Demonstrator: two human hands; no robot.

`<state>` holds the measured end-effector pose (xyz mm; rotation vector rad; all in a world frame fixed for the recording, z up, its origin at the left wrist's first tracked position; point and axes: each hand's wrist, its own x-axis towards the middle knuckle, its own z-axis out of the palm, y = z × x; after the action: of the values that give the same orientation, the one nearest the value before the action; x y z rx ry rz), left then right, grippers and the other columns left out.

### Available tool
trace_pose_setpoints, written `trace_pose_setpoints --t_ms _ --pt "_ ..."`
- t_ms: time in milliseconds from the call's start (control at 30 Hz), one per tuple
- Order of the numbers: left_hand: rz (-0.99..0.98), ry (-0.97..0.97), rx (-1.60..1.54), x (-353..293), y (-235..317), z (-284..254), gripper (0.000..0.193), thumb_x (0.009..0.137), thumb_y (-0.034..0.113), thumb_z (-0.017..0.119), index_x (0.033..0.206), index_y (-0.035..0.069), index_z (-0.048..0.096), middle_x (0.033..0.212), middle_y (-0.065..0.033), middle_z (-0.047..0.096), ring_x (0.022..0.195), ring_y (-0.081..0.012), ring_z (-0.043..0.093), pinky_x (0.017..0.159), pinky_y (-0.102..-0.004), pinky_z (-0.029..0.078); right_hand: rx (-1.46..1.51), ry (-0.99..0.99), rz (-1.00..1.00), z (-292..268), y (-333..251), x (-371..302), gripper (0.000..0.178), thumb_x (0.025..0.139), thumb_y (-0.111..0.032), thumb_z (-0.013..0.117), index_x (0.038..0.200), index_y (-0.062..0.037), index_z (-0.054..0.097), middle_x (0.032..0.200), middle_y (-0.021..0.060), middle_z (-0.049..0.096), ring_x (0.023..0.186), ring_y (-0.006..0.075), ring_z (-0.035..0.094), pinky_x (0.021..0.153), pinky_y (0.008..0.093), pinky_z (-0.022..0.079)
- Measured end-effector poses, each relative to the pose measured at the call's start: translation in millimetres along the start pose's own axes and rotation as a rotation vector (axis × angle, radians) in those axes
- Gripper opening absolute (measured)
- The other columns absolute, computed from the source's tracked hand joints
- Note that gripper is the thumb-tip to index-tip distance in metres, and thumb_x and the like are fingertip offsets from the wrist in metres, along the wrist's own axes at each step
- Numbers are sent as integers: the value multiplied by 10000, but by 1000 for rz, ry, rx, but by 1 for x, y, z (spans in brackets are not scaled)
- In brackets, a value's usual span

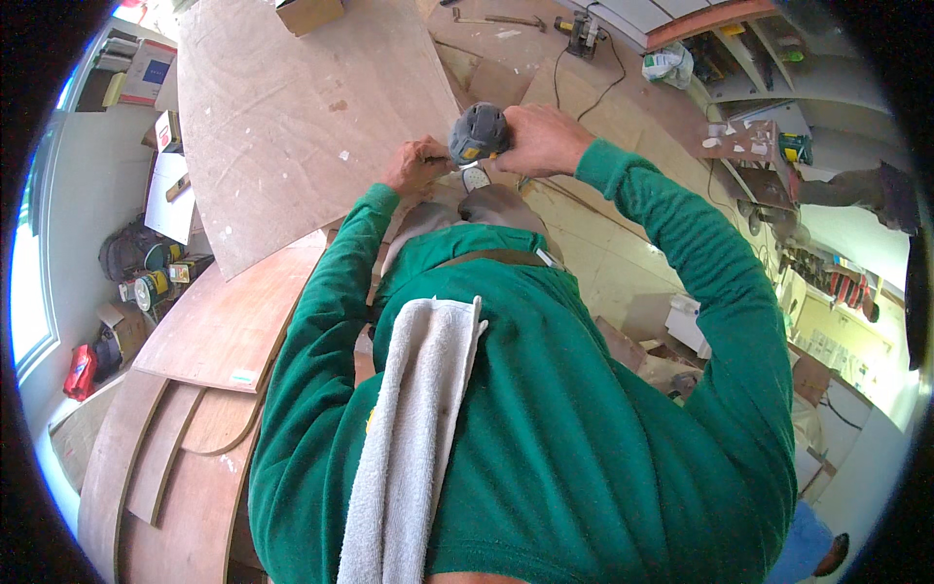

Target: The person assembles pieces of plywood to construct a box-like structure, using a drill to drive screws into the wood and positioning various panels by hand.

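My right hand (547,141) is wrapped round a dark grey power tool (479,131) with a rounded, vented end and a yellow mark. Its working end is hidden beneath the body, so I cannot tell its exact kind. Just left of it my left hand (416,165) is closed, thumb and fingers pinched at the tool's side. What these fingers hold, if anything, is too small to make out. Both hands are close together in front of my waist, beside the right edge of a large plywood sheet (311,107).
Curved plywood pieces (219,331) are stacked at my left. A hammer (501,19) and a corded power tool (581,34) lie at the far side. A backpack (131,250) rests by the left wall. Another person's leg (842,190) shows at right, near cluttered shelves (749,73).
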<state>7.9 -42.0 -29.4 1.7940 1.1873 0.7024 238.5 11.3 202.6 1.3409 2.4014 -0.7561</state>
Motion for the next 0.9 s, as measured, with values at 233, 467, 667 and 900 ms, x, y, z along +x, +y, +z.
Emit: trace_pose_setpoints --t_ms 233,467,667,900 --pt "34 12 -9 -2 -2 2 204 852 229 799 1029 129 822 966 -138 733 914 -309 715 813 -421 562 -19 -13 -35 -2 -4 -1 413 706 -368 769 914 -12 740 903 262 734 903 445 714 827 536 569" --pt "49 28 44 -3 -4 4 209 848 234 802 1026 125 814 969 -138 736 903 -323 705 819 -427 563 -9 55 -112 8 3 4 351 693 -310 720 882 -14 723 855 265 722 856 463 703 799 547 565" --pt "203 133 247 -12 -4 14 462 795 217 793 1236 104 716 1287 -142 657 1227 -326 600 1011 -468 502 -31 1 -102 0 2 4 345 689 -302 726 889 -21 727 831 260 720 831 464 702 787 547 567" --pt "263 257 560 -28 -4 28 641 785 241 781 1362 27 601 1496 -134 528 1463 -290 436 1275 -507 265 -61 13 -167 7 8 10 373 727 -325 756 985 -56 730 910 222 737 894 445 700 805 537 561"
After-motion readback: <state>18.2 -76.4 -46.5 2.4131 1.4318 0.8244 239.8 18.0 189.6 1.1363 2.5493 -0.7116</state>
